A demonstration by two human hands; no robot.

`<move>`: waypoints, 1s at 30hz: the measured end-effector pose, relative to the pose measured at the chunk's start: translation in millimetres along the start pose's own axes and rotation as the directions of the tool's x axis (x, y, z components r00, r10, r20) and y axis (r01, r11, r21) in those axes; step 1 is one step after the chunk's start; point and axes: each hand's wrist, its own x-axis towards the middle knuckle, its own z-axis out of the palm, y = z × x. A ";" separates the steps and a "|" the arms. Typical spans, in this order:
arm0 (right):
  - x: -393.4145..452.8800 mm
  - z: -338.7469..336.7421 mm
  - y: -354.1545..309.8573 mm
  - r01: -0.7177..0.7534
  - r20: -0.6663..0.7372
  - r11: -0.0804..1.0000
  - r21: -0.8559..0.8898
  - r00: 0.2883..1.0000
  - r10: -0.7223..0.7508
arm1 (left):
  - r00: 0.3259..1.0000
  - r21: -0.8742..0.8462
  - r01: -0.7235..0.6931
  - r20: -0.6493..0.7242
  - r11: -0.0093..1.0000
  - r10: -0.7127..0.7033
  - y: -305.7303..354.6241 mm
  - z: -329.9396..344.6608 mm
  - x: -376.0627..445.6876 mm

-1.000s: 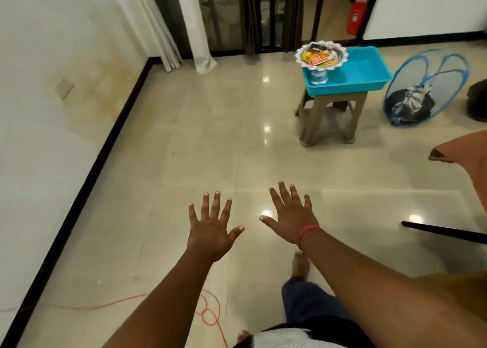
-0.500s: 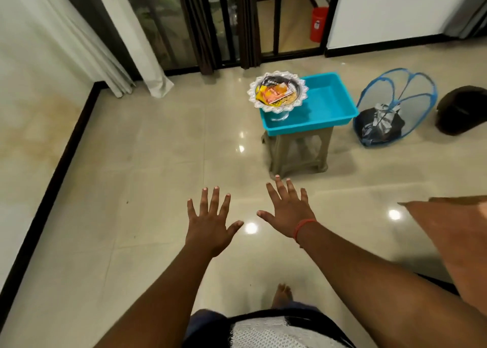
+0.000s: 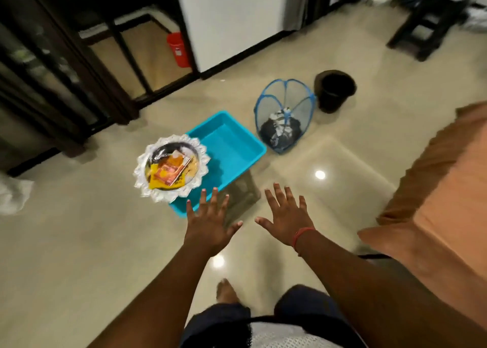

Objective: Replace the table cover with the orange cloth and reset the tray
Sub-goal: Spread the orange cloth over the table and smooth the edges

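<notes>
Both hands are out in front, palms down, holding nothing. The left hand has its fingers spread wide and sits just below the near corner of the blue tub, overlapping it from this angle but I can't tell if it's actually touching. The right hand is spread too, with a red thread on the wrist, hovering over the shiny floor. The silver tray with the frilly edge has orange and yellow packets in it and sits on the left end of the blue tub, which is on a small stool. The orange cloth is already draped over the tabletop at the right edge of the view, well apart from the tray. Behind the tub there's a blue mesh hamper with dark clothes inside, and a black bucket just beside it
</notes>
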 end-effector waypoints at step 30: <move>-34.0 -89.0 465.9 -0.846 0.202 0.024 0.533 0.155 0.967 | 0.244 0.301 -0.943 0.337 0.142 0.909 596.8 -154.1 391.7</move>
